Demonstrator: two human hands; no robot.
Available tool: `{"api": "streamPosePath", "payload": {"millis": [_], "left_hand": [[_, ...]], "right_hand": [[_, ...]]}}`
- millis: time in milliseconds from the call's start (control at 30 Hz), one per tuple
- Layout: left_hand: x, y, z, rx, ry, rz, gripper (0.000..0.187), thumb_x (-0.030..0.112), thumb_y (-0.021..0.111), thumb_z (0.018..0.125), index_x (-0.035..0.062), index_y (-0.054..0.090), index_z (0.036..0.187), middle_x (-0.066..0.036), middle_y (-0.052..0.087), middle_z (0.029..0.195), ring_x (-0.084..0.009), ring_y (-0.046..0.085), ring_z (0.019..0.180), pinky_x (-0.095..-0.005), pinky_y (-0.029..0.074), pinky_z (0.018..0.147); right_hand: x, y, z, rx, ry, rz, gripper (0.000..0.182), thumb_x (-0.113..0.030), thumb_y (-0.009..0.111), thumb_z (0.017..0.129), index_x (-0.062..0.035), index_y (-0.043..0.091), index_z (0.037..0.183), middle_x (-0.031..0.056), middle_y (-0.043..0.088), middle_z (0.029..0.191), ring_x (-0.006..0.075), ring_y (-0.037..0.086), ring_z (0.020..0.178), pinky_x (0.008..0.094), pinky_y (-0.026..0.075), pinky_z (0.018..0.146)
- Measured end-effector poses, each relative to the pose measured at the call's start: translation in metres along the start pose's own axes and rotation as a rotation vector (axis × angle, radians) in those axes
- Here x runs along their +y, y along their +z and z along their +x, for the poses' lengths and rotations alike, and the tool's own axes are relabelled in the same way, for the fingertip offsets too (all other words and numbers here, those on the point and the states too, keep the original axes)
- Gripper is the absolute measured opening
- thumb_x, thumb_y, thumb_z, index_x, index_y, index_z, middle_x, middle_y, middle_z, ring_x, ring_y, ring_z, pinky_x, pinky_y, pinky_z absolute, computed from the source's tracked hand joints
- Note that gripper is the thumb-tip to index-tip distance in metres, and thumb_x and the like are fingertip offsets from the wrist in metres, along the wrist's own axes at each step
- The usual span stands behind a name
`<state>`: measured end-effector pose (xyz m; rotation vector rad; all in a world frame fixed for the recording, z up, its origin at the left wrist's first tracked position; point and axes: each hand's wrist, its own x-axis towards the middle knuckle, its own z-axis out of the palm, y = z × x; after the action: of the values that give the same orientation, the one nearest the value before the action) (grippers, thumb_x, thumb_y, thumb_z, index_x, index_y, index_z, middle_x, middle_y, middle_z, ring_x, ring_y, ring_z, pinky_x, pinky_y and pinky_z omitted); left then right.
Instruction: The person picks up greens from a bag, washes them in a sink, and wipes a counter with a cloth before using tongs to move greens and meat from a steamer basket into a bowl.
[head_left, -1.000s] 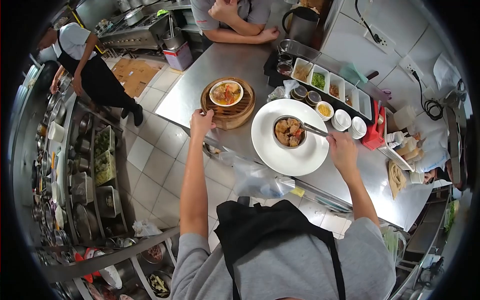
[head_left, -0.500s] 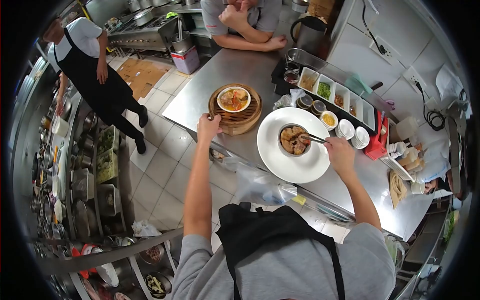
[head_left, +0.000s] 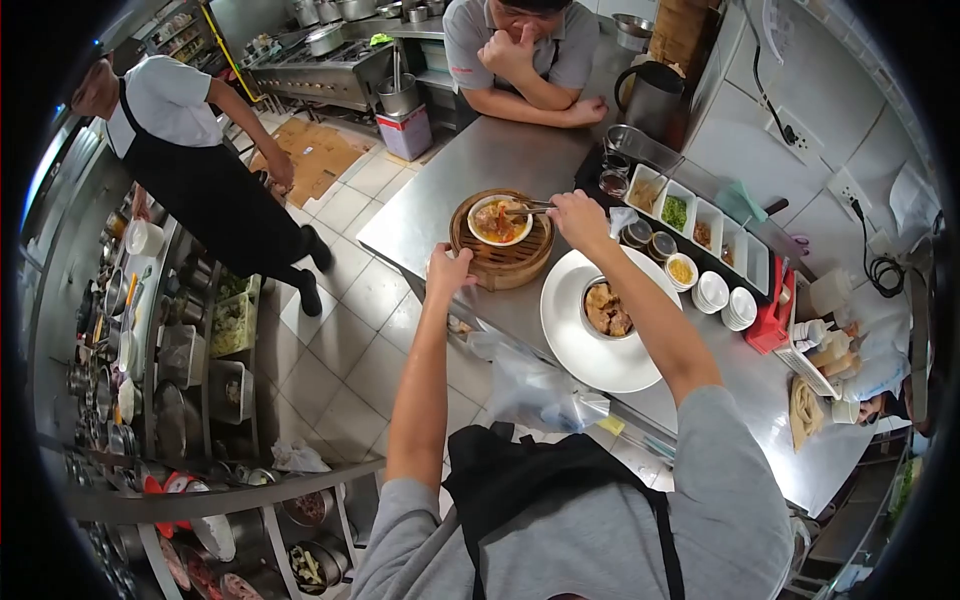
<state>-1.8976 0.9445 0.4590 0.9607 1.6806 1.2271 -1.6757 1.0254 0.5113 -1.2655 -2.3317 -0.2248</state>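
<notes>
A round bamboo steamer [head_left: 516,262] stands near the counter's edge, with a small white bowl [head_left: 500,220] of orange-red food and broth in it. Closed on the steamer's left rim is my left hand [head_left: 449,270]. My right hand [head_left: 580,216] grips metal tongs [head_left: 530,211], whose tips are at the food in the small bowl. To the right lies a large white plate [head_left: 585,358], partly beneath my right forearm. On it sits a metal bowl [head_left: 607,308] holding brown chunks of food.
Beyond the steamer, a person [head_left: 525,60] leans on the steel counter [head_left: 430,210]. Condiment trays [head_left: 703,232], stacked white cups [head_left: 710,292] and a red holder [head_left: 768,325] line the right. Another person in a black apron [head_left: 210,200] stands left, by shelves.
My right hand has moved the tongs from the metal bowl to the small white bowl in the steamer. The view has shifted slightly. The person at left has moved an arm outward.
</notes>
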Motion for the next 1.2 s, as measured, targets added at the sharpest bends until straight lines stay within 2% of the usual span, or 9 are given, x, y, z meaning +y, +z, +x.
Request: {"api": "streamPosePath", "payload": {"millis": [133,200,433,667,700,900,967,1133,1200], "left_hand": [[0.010,0.000,-0.006,-0.022,-0.006,0.057,0.048,0.016,0.055,0.075,-0.0133,0.039,0.110,-0.019,0.056,0.084,-0.0223,0.061,0.058,-0.0269,0.052,0.049],[0.007,0.000,-0.005,-0.035,-0.018,0.058,0.050,0.017,0.055,0.076,-0.0131,0.038,0.112,-0.018,0.056,0.083,-0.0223,0.061,0.057,-0.0269,0.052,0.048],[-0.004,-0.012,-0.009,-0.031,0.000,0.077,0.068,0.028,0.057,0.081,-0.0116,0.024,0.125,-0.019,0.056,0.087,-0.0188,0.060,0.056,-0.0248,0.051,0.048],[-0.026,-0.024,-0.027,-0.013,0.011,0.021,0.069,0.026,0.055,0.083,-0.0113,0.018,0.127,-0.019,0.055,0.088,-0.0176,0.060,0.057,-0.0237,0.050,0.048],[-0.030,-0.024,-0.029,0.003,0.016,-0.001,0.067,0.027,0.055,0.082,-0.0108,0.023,0.127,-0.024,0.052,0.099,-0.0201,0.061,0.055,-0.0254,0.050,0.047],[-0.039,-0.040,-0.068,-0.033,0.006,-0.127,0.066,0.023,0.053,0.084,-0.0085,0.017,0.129,-0.021,0.048,0.102,-0.0194,0.060,0.062,-0.0254,0.051,0.052],[-0.042,-0.045,-0.081,-0.028,0.004,-0.152,0.061,0.022,0.051,0.085,-0.0067,0.020,0.129,-0.020,0.049,0.104,-0.0195,0.060,0.064,-0.0264,0.051,0.054],[-0.049,-0.043,-0.104,-0.001,-0.033,-0.196,0.060,0.022,0.050,0.086,-0.0064,0.020,0.129,-0.018,0.049,0.104,-0.0189,0.060,0.067,-0.0263,0.051,0.056],[-0.044,-0.039,-0.109,-0.015,-0.017,-0.197,0.060,0.023,0.050,0.086,-0.0059,0.021,0.129,-0.017,0.049,0.105,-0.0185,0.060,0.068,-0.0258,0.050,0.056]], "right_hand": [[-0.006,0.005,-0.002,-0.134,0.051,0.033,0.018,-0.025,0.054,0.079,-0.0079,0.059,0.083,0.0090,0.058,0.073,0.0265,0.054,0.079,0.0395,0.045,0.065],[-0.008,0.007,-0.001,-0.077,0.084,0.090,0.018,-0.023,0.056,0.077,-0.0062,0.058,0.074,0.0097,0.059,0.070,0.0266,0.054,0.077,0.0391,0.045,0.064],[-0.003,0.004,-0.013,-0.004,0.230,0.205,0.015,-0.023,0.056,0.078,-0.0082,0.060,0.078,0.0093,0.059,0.070,0.0262,0.054,0.076,0.0387,0.044,0.063],[-0.005,-0.002,-0.022,0.021,0.278,0.298,0.015,-0.023,0.056,0.078,-0.0095,0.061,0.081,0.0089,0.060,0.071,0.0264,0.055,0.076,0.0387,0.044,0.064],[-0.004,-0.004,-0.024,0.033,0.298,0.334,0.015,-0.023,0.056,0.078,-0.0100,0.061,0.083,0.0087,0.060,0.072,0.0265,0.055,0.076,0.0384,0.044,0.064],[0.013,-0.060,-0.070,0.012,0.401,0.530,0.018,-0.025,0.056,0.078,-0.0098,0.061,0.087,0.0094,0.060,0.073,0.0264,0.056,0.074,0.0368,0.043,0.064],[0.019,-0.089,-0.105,0.029,0.371,0.416,0.020,-0.023,0.055,0.080,-0.0061,0.060,0.089,0.0113,0.059,0.074,0.0247,0.055,0.070,0.0333,0.042,0.063],[0.021,-0.124,-0.182,-0.104,0.447,0.199,0.018,-0.022,0.058,0.078,-0.0080,0.061,0.089,0.0105,0.058,0.073,0.0259,0.053,0.071,0.0356,0.042,0.063],[0.018,-0.125,-0.198,-0.119,0.408,0.072,0.018,-0.021,0.059,0.076,-0.0074,0.060,0.087,0.0054,0.057,0.074,0.0238,0.053,0.076,0.0357,0.043,0.064]]}}
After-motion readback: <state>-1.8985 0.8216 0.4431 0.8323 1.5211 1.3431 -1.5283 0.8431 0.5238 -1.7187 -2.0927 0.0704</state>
